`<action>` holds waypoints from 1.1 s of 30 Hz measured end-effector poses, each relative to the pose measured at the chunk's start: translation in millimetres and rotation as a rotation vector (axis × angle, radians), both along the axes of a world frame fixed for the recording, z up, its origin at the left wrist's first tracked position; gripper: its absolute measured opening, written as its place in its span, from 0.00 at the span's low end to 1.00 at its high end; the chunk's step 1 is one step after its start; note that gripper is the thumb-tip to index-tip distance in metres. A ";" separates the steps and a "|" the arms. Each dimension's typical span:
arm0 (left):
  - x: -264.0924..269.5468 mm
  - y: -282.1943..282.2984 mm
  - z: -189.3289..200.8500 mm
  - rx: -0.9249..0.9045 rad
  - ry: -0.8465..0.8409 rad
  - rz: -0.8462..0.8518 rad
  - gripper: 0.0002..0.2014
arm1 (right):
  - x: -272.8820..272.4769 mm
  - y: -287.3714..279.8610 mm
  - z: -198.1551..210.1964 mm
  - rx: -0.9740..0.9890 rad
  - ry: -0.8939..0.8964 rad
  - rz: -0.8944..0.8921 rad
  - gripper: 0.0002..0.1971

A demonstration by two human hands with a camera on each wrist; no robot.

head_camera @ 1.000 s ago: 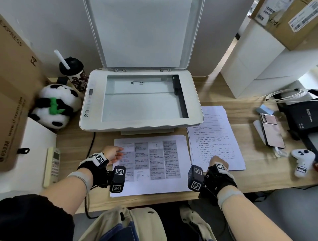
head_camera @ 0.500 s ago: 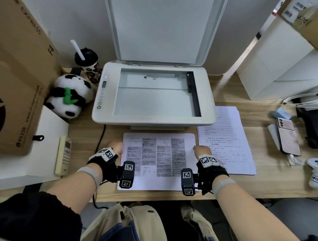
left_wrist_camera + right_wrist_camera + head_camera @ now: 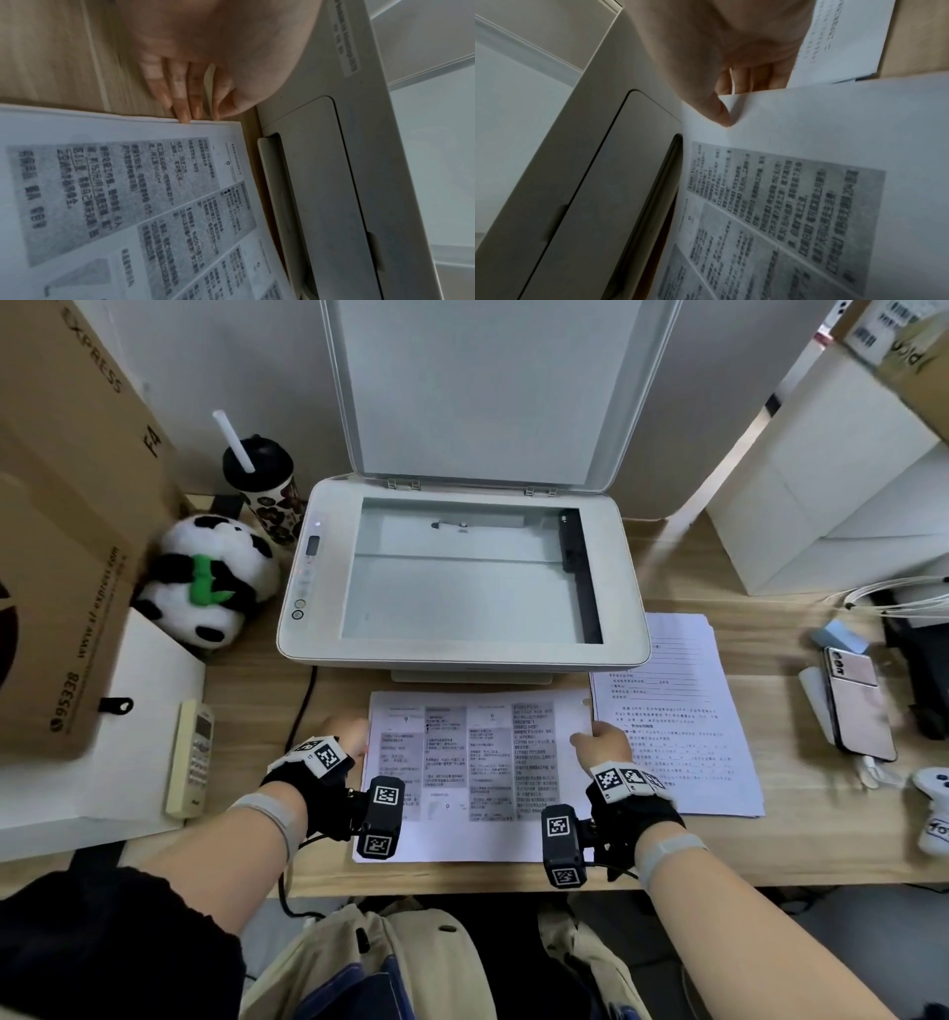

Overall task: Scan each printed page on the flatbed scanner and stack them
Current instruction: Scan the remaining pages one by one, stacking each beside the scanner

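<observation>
The white flatbed scanner (image 3: 462, 657) stands with its lid (image 3: 477, 387) raised and its glass (image 3: 462, 588) bare. In front of it lies a printed page (image 3: 477, 762) with grey text columns, on top of a thin stack. My left hand (image 3: 341, 731) is at the page's left edge, and its straight fingertips (image 3: 185, 113) touch the stack's edge. My right hand (image 3: 603, 742) pinches the page's right edge (image 3: 808, 125), thumb (image 3: 718, 113) on top and fingers beneath, so that edge is slightly lifted. A second stack of text pages (image 3: 678, 711) lies to the right.
A panda plush (image 3: 205, 577), a lidded cup with a straw (image 3: 262, 485) and a remote (image 3: 192, 757) sit left of the scanner, beside a cardboard box (image 3: 61, 531). A phone (image 3: 855, 701), cables and a white controller (image 3: 932, 809) lie on the right of the wooden desk (image 3: 796, 839).
My right hand has left the right-hand stack, moved left to the grey-column page and pinched its right edge. My left hand stays at the left edge.
</observation>
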State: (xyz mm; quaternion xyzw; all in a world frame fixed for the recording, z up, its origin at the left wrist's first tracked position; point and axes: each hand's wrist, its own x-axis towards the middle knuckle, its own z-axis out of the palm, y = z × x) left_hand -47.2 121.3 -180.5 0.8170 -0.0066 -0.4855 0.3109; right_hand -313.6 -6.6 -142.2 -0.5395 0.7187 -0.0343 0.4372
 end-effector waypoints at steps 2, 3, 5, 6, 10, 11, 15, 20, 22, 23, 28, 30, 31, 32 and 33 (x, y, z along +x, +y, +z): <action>-0.1 0.7 4.4 0.003 0.007 -0.049 0.16 | -1.4 1.5 -0.3 -0.022 -0.034 -0.011 0.16; 2.9 3.2 1.0 -0.010 0.002 -0.062 0.15 | -2.2 2.3 0.5 -0.049 -0.031 -0.028 0.16; 6.2 6.5 -0.2 -0.019 -0.003 -0.091 0.09 | -5.5 2.2 0.8 -0.106 -0.014 -0.107 0.15; 5.0 7.3 6.4 -0.010 -0.010 -0.121 0.06 | -7.2 1.5 0.1 -0.131 -0.017 -0.156 0.15; -0.9 8.5 26.3 -0.067 -0.100 -0.351 0.19 | -11.9 -0.2 2.3 -0.227 -0.058 -0.306 0.10; -3.5 7.0 34.7 -0.080 -0.046 -0.440 0.18 | -13.1 -0.6 4.9 -0.255 -0.072 -0.344 0.09; -9.4 -4.0 63.2 -0.110 0.165 -0.656 0.04 | -23.5 -10.0 15.5 -0.385 -0.101 -0.447 0.11; -1.8 -25.1 98.6 -0.309 0.111 -0.658 0.10 | -22.0 -34.2 51.0 -0.535 -0.189 -0.499 0.14; 4.3 -39.3 118.9 -0.390 -0.002 -0.619 0.13 | -14.0 -48.0 68.2 -0.605 -0.260 -0.491 0.14; 8.4 -46.9 130.9 -0.435 -0.059 -0.588 0.14 | -8.7 -54.8 77.6 -0.654 -0.279 -0.472 0.15; 37.6 -75.0 191.1 -0.730 -0.269 -0.322 0.13 | 12.5 -89.9 118.7 -0.843 -0.388 -0.355 0.15; 48.3 -80.5 210.1 -0.824 -0.381 -0.279 0.08 | 22.0 -96.5 138.5 -0.813 -0.676 -0.347 0.15; 51.5 -82.4 217.7 -0.863 -0.397 -0.254 0.06 | 27.7 -98.2 146.8 -0.774 -0.793 -0.361 0.15; 53.7 -83.6 222.7 -0.902 -0.381 -0.219 0.06 | 33.0 -98.5 153.7 -0.722 -0.889 -0.380 0.16; 57.0 -84.2 224.5 -0.925 -0.356 -0.181 0.09 | 37.3 -99.4 158.7 -0.670 -0.967 -0.404 0.16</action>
